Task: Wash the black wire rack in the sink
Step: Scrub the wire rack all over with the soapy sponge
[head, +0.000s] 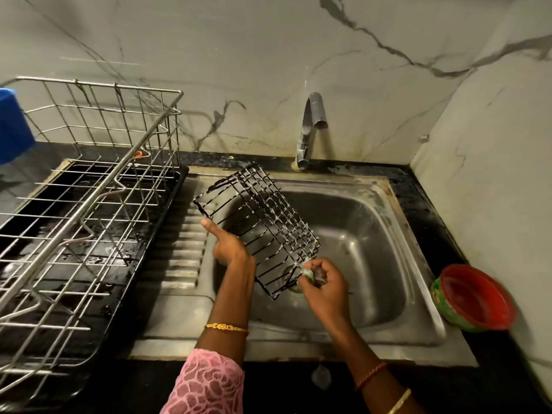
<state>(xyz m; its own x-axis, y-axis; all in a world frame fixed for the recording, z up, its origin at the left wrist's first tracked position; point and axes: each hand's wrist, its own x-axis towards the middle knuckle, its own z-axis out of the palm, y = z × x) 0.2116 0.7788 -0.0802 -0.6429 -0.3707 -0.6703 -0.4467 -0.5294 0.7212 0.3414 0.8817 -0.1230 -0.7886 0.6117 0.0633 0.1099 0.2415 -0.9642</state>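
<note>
Starting at the far left edge, a blue plastic container (pixel 13 124) shows only in part, behind a large steel dish rack (pixel 89 186) that stands on a black drip tray (pixel 125 282) on the dark countertop (pixel 418 201). Just right of the tray lies the ribbed draining board (pixel 179 252) of the steel sink (pixel 424 297). Over the left part of the basin the black wire rack (pixel 257 231) is held up on a tilt, its wires flecked with white suds, one long edge raised toward the faucet and the lower corner down near the drain (pixel 294 279). The left hand (pixel 228 245) grips the rack's left side from below, fingers curled behind the wires and the forefinger stretched out straight along the edge; a gold bangle (pixel 227 327) and a pink lace sleeve (pixel 209 383) follow down the arm. The right hand (pixel 324 283) pinches a small pale-green scrubber (pixel 307 273) against the rack's lower right corner; what looks like a darker scrap sits in the same fingers, though blur makes that unsure. Behind the basin a grey faucet (pixel 312 127) rises from the sink's back ledge before the marbled wall (pixel 268 55). At the far right, a red bowl with a green outside (pixel 475 297) rests tilted on the counter beside the sink's rim.
</note>
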